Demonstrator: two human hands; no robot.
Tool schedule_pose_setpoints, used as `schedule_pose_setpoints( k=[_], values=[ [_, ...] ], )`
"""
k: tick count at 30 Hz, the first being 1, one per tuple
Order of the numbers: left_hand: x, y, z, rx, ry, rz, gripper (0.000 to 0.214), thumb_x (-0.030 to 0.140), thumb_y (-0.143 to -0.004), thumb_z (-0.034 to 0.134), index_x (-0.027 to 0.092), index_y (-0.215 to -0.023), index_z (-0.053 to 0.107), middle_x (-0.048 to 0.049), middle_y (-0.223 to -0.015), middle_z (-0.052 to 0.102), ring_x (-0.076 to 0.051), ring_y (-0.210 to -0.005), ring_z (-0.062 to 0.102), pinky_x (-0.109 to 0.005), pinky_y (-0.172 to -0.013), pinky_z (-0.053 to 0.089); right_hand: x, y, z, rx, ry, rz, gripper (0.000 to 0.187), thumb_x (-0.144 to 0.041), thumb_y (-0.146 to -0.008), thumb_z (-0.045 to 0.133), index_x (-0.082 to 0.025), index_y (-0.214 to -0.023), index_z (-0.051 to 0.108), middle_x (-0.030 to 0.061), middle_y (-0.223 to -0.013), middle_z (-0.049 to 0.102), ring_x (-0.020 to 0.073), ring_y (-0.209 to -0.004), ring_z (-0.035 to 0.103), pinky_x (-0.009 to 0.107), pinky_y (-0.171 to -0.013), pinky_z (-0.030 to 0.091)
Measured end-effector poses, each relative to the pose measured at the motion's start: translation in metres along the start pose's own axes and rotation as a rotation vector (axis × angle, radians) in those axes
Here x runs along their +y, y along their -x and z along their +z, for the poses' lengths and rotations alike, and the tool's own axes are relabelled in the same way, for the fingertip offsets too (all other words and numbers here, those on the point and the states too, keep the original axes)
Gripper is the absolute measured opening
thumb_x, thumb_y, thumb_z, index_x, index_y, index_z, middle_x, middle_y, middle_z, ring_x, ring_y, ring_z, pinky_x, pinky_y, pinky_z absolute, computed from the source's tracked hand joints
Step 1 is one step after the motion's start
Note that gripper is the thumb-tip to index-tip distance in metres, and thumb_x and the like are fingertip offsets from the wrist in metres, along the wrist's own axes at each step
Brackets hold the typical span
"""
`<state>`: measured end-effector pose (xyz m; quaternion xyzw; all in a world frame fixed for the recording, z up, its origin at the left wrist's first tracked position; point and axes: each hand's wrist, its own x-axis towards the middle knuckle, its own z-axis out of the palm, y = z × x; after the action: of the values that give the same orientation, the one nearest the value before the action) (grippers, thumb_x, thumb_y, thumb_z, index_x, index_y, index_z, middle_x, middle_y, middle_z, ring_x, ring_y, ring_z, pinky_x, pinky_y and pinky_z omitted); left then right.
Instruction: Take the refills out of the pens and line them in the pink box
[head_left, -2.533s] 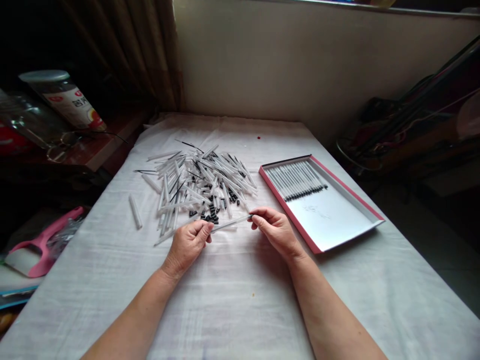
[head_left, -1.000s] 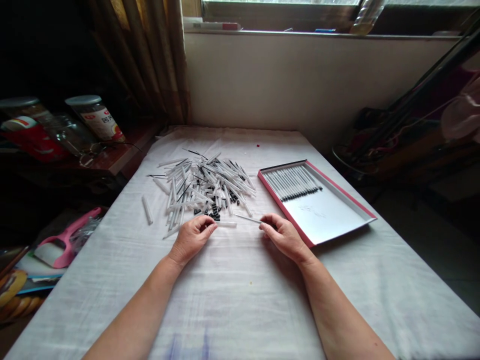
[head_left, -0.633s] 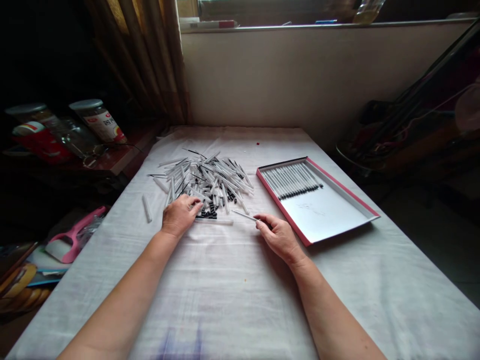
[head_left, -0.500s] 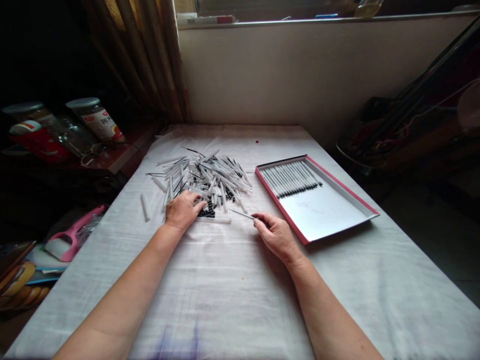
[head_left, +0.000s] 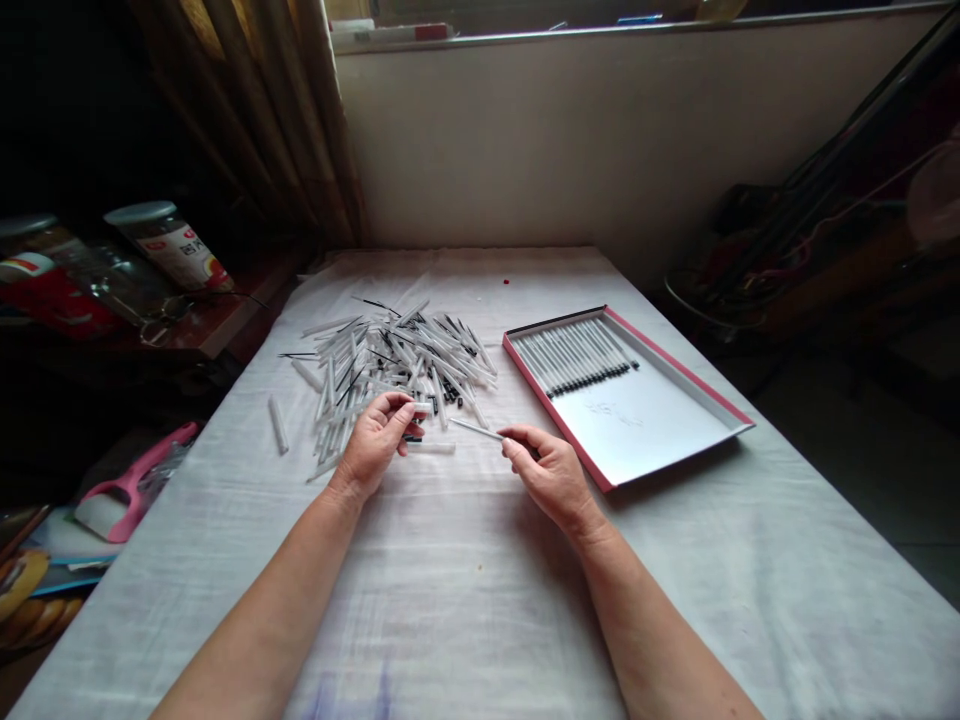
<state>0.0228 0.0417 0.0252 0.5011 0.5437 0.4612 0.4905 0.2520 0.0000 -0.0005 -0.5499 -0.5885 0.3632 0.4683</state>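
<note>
My left hand, at the near edge of a loose pile of pen parts, pinches a clear pen cap that points right. My right hand is closed around a pen; its thin tip points left toward the cap, and its rear end is hidden in my fingers. Tip and cap are apart. Translucent tubes, dark refills and small black plugs make up the pile. Right of my right hand lies a shallow red-edged box lid with a row of pens along its far side.
One loose clear tube lies left of the pile. A white cloth covers the table. Jars and eyeglasses stand on a side table at left, with pink-handled scissors below. A wall rises behind.
My left hand has lifted from the pile and turned toward my right hand, now with a clear cap in its fingers. The right hand still holds the pen. The view has shifted slightly.
</note>
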Motion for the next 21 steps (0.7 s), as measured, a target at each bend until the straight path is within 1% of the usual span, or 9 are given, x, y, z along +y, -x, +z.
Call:
schedule_pose_setpoints(
  k=[2, 5, 9, 14, 19, 21],
  values=[
    [-0.006, 0.004, 0.004, -0.033, 0.063, -0.072, 0.048, 0.053, -0.067, 0.069, 0.018, -0.094, 0.051, -0.005, -0.087, 0.068, -0.014, -0.063, 0.063, -0.016, -0.039, 0.034, -0.001, 0.0, 0.0, 0.009, -0.039, 0.021, 0.025, -0.034, -0.08, 0.059, -0.018, -0.092, 0.074, 0.0059, -0.076, 0.072, 0.0175, -0.065, 0.064, 0.028, -0.058, 0.051],
    [-0.014, 0.006, 0.005, -0.083, 0.078, -0.111, 0.046, 0.05, -0.067, 0.071, 0.017, -0.094, 0.052, -0.0046, -0.085, 0.068, -0.013, -0.063, 0.063, -0.015, -0.038, 0.034, -0.002, -0.001, -0.001, 0.007, -0.065, 0.042, 0.024, -0.034, -0.078, 0.061, -0.017, -0.088, 0.074, 0.0056, -0.075, 0.072, 0.017, -0.064, 0.063, 0.027, -0.056, 0.05],
    [-0.016, 0.007, 0.003, -0.109, 0.08, -0.114, 0.046, 0.049, -0.067, 0.071, 0.017, -0.097, 0.056, -0.004, -0.084, 0.068, -0.012, -0.062, 0.063, -0.014, -0.037, 0.035, -0.003, -0.002, -0.001, -0.012, -0.062, 0.064, 0.022, -0.033, -0.076, 0.062, -0.018, -0.085, 0.075, 0.0056, -0.074, 0.071, 0.0179, -0.066, 0.064, 0.028, -0.057, 0.051],
    [-0.017, 0.008, 0.003, -0.115, 0.056, -0.108, 0.043, 0.048, -0.07, 0.069, 0.016, -0.099, 0.061, -0.0053, -0.085, 0.069, -0.012, -0.062, 0.063, -0.015, -0.038, 0.035, -0.002, -0.001, -0.001, -0.047, -0.041, 0.078, 0.023, -0.033, -0.077, 0.062, -0.018, -0.087, 0.075, 0.0056, -0.075, 0.072, 0.0171, -0.063, 0.063, 0.028, -0.058, 0.05],
    [-0.016, 0.01, 0.003, -0.128, 0.054, -0.117, 0.042, 0.047, -0.07, 0.07, 0.016, -0.097, 0.061, -0.0055, -0.085, 0.069, -0.012, -0.061, 0.063, -0.015, -0.037, 0.034, -0.003, -0.001, -0.002, -0.046, -0.04, 0.082, 0.023, -0.034, -0.077, 0.061, -0.018, -0.087, 0.075, 0.0052, -0.074, 0.071, 0.0156, -0.059, 0.06, 0.027, -0.055, 0.048],
    [-0.015, 0.011, 0.003, -0.145, 0.047, -0.115, 0.042, 0.048, -0.071, 0.07, 0.016, -0.096, 0.061, -0.0065, -0.089, 0.069, -0.014, -0.065, 0.065, -0.015, -0.038, 0.036, -0.004, 0.0, -0.002, -0.048, -0.041, 0.084, 0.023, -0.034, -0.077, 0.061, -0.018, -0.087, 0.075, 0.0048, -0.073, 0.071, 0.0148, -0.057, 0.058, 0.027, -0.054, 0.047]
  ],
)
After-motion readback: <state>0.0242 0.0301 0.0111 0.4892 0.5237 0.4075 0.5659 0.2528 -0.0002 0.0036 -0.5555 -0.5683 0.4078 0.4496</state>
